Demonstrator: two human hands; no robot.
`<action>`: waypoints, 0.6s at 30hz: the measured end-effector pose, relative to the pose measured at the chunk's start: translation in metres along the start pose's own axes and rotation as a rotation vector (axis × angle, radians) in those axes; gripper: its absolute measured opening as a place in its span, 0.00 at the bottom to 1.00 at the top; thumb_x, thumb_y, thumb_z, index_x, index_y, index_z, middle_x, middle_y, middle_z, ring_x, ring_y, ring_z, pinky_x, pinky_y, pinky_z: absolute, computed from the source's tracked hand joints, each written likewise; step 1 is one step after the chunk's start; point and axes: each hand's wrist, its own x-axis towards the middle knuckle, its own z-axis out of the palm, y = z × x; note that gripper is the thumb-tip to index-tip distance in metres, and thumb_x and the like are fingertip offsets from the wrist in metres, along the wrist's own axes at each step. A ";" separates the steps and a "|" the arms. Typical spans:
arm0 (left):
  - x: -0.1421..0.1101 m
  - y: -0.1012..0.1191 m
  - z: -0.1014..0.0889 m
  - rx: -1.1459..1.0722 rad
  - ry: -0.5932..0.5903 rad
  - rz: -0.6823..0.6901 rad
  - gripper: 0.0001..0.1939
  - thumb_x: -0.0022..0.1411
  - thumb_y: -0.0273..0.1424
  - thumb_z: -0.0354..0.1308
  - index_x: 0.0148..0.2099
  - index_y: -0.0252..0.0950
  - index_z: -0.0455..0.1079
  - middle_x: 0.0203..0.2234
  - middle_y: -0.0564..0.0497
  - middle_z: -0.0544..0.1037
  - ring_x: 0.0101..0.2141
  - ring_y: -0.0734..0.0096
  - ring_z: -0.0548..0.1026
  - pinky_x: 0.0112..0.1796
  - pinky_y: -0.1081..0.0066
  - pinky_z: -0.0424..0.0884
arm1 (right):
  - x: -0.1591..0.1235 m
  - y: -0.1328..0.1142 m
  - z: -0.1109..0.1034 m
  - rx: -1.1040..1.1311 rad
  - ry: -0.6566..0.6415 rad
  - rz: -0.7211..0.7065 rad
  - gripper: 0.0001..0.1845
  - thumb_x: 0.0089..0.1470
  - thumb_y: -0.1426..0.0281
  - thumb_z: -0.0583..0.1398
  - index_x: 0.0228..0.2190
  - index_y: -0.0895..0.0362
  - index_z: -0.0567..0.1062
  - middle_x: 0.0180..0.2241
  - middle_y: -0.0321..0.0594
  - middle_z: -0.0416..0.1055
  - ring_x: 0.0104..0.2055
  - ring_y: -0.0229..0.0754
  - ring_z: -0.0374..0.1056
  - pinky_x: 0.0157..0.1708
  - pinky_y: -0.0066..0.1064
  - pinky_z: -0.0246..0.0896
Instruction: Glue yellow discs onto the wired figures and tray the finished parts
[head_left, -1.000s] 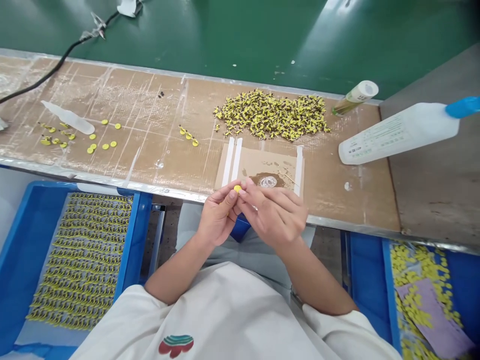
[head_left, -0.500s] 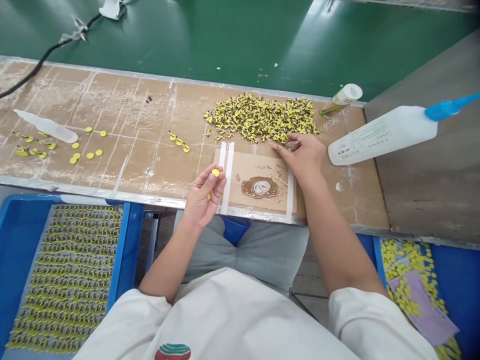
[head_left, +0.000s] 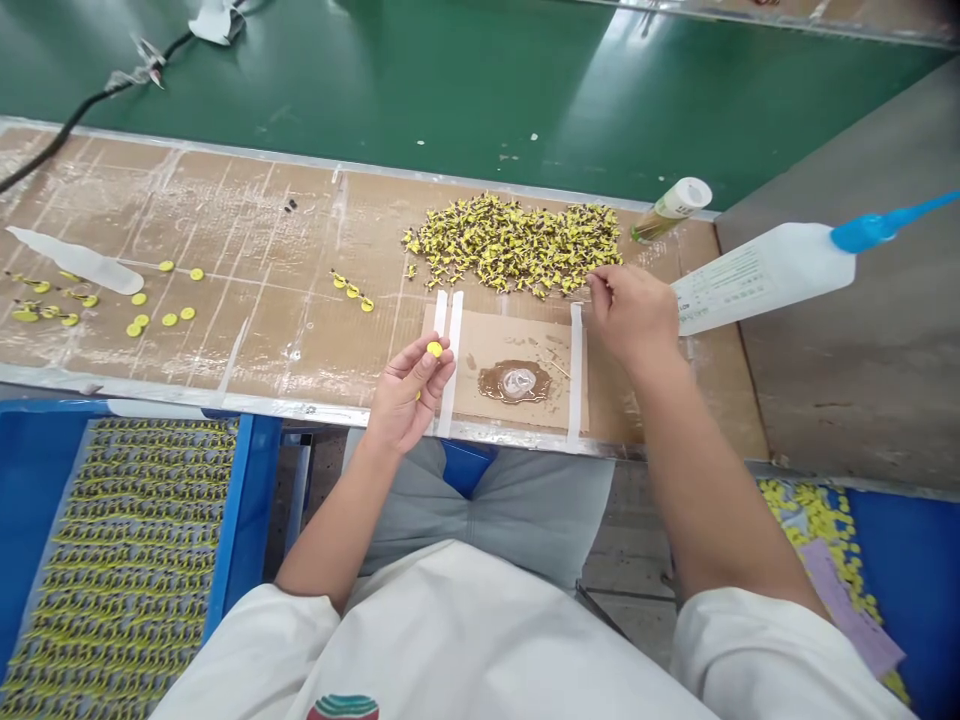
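Note:
My left hand (head_left: 411,392) pinches a small round yellow disc (head_left: 434,349) between thumb and fingertips, with a bit of another yellow piece showing lower in the palm. At the right edge of a heap of small yellow-and-black figures (head_left: 510,245), my right hand (head_left: 634,310) has thumb and fingers drawn together. Whatever may be between those fingertips is too small to make out. Between the hands lies a cardboard pad (head_left: 495,330) with white tape strips and a wet patch of clear liquid (head_left: 519,382). A thin stick (head_left: 556,369) rests beside the patch.
A white bottle with blue nozzle (head_left: 780,270) and a toothpick tub (head_left: 675,208) stand at right. Loose yellow discs (head_left: 169,320) and joined pieces (head_left: 351,290) lie at left. Blue bins flank me: one holds rows of pieces (head_left: 135,540), the other yellow discs (head_left: 821,510).
My right hand has shifted right along the heap's front edge, and its fingers have closed together. My left hand still holds the yellow disc in nearly the same place. The view has tilted slightly.

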 end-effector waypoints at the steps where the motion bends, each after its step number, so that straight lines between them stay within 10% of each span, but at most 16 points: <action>1: 0.001 0.000 0.000 0.002 0.007 -0.001 0.10 0.56 0.24 0.68 0.42 0.37 0.80 0.39 0.51 0.83 0.37 0.80 0.82 0.46 0.80 0.76 | -0.002 0.002 -0.005 0.007 -0.023 -0.039 0.17 0.66 0.63 0.49 0.42 0.55 0.76 0.41 0.48 0.76 0.42 0.51 0.70 0.38 0.39 0.61; 9: 0.009 0.001 0.005 -0.068 -0.020 -0.020 0.08 0.61 0.21 0.63 0.40 0.38 0.80 0.37 0.53 0.83 0.34 0.82 0.82 0.41 0.84 0.77 | -0.020 0.004 -0.002 0.038 -0.180 -0.225 0.12 0.63 0.65 0.55 0.38 0.57 0.76 0.41 0.47 0.72 0.38 0.47 0.70 0.38 0.38 0.64; 18: 0.009 0.000 0.003 -0.077 -0.030 -0.008 0.14 0.67 0.19 0.53 0.41 0.38 0.79 0.39 0.53 0.83 0.36 0.85 0.81 0.42 0.85 0.76 | -0.049 0.005 0.027 0.469 0.190 0.077 0.12 0.57 0.57 0.65 0.37 0.51 0.81 0.34 0.40 0.80 0.34 0.46 0.76 0.37 0.39 0.71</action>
